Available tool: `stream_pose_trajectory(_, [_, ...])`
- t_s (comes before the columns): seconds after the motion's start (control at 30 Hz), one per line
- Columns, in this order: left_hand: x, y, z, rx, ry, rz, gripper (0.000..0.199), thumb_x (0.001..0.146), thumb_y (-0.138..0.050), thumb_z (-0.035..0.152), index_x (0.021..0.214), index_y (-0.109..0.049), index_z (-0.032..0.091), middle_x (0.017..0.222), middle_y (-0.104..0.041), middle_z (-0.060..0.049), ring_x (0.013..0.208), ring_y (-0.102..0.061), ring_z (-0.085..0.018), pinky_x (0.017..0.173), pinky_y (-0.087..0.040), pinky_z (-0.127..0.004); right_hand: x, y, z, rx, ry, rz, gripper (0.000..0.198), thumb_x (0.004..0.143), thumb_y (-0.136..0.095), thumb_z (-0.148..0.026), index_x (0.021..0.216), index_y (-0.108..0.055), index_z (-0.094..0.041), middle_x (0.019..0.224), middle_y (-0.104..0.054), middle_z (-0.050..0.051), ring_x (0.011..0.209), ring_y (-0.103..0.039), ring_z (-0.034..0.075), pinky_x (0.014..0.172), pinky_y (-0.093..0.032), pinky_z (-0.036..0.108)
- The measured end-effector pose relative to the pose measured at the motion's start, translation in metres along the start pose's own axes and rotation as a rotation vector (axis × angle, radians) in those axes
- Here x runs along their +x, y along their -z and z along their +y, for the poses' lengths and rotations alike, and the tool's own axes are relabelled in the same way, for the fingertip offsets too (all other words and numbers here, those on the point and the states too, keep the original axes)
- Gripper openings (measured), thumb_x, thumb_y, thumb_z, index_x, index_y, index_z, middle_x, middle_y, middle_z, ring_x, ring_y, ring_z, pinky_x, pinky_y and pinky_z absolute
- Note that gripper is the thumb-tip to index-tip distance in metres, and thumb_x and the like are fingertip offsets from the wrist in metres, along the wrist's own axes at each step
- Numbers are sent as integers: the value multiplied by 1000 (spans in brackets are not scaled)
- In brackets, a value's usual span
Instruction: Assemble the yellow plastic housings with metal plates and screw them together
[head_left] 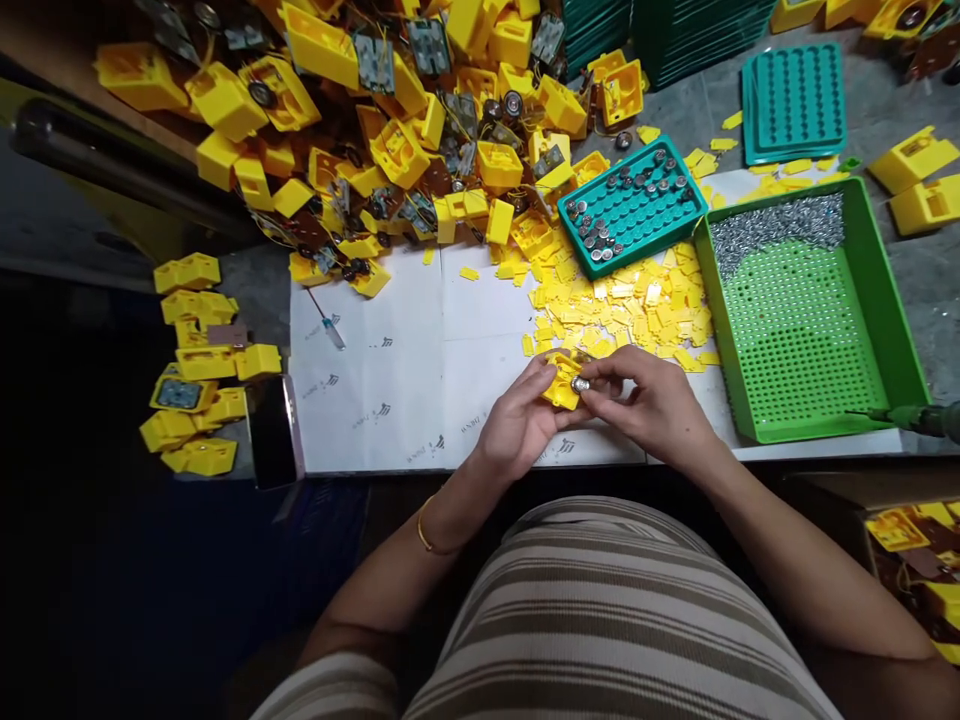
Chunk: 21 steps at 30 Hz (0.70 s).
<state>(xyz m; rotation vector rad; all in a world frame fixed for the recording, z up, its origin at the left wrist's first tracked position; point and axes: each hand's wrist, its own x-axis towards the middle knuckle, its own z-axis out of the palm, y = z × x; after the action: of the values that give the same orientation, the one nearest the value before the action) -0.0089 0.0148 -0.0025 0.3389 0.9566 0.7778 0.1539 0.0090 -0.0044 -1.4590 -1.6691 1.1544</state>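
My left hand (517,420) is closed around a small yellow plastic housing (559,388), its open side facing up. Pinched between the thumb and fingers of my right hand (651,400) are silvery button cells (580,384), held at the housing's right side. Whether they touch the inside of the housing I cannot tell. Just beyond both hands lies a heap of flat yellow plastic covers (637,315). A teal tray (632,215) with round pockets rests on that heap, and button cells sit in some of its pockets.
A green perforated basket (795,350) with small screws stands right, a power screwdriver (919,418) at its front edge. Stacked teal trays (795,100) lie behind. Yellow housings with wires (401,150) pile up back left. A screwdriver (330,325) and phone (274,430) lie left.
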Motion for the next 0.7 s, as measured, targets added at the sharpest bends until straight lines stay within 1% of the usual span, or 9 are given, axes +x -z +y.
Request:
stream_pose_trajectory(0.07, [1,0,-4,57,-17,5,27,86,-53,36,107,-52,19,113,-64,-8,100,-63,-22,78,-52,-35,-1,2,-1,-67,20,-21,13,79,-65,-23,90,-70,-19,77,-64,2,69,-57,14,62,-43,25])
stream_pose_trajectory(0.13, [2,-1,-7,119,-34,19,29,88,-50,41,107,-52,19,112,-64,-8,98,-62,-21,73,-51,-31,-3,3,-3,-121,31,-23,11,81,-65,-23,90,-70,-20,78,-65,2,69,-57,14,64,-42,26])
stream_pose_trajectory(0.23, [1,-1,-10,146,-55,19,28,88,-50,40,108,-51,20,113,-64,-8,97,-62,-20,69,-50,-29,-4,3,-6,-204,26,-38,11,82,-66,-23,92,-70,-20,82,-66,2,70,-57,14,66,-41,26])
stream_pose_trajectory(0.37, [-2,-2,-9,105,-53,-40,25,86,-54,30,109,-50,21,113,-63,-6,103,-61,-19,81,-51,-32,-5,4,-11,-308,-36,-133,10,85,-65,-27,91,-70,-21,85,-67,2,71,-58,14,64,-39,26])
stream_pose_trajectory(0.5, [-4,-2,-8,105,-24,-34,26,85,-54,26,109,-50,20,116,-62,-7,106,-60,-19,90,-49,-35,-1,7,-15,-447,-76,-199,12,87,-64,-29,94,-71,-23,91,-69,3,74,-60,15,61,-34,27])
stream_pose_trajectory(0.6, [-4,-2,-10,98,3,-43,28,80,-55,25,108,-50,21,112,-63,-5,102,-61,-19,91,-49,-37,3,10,-20,-521,-106,-244,8,86,-64,-26,88,-71,-24,92,-70,2,78,-61,17,58,-29,26])
stream_pose_trajectory(0.7, [-2,-1,-12,104,29,-55,38,70,-60,16,106,-50,23,105,-63,-2,91,-62,-15,87,-50,-32,3,12,-25,-582,-125,-284,8,86,-63,-27,84,-71,-24,91,-71,1,77,-62,17,55,-25,27])
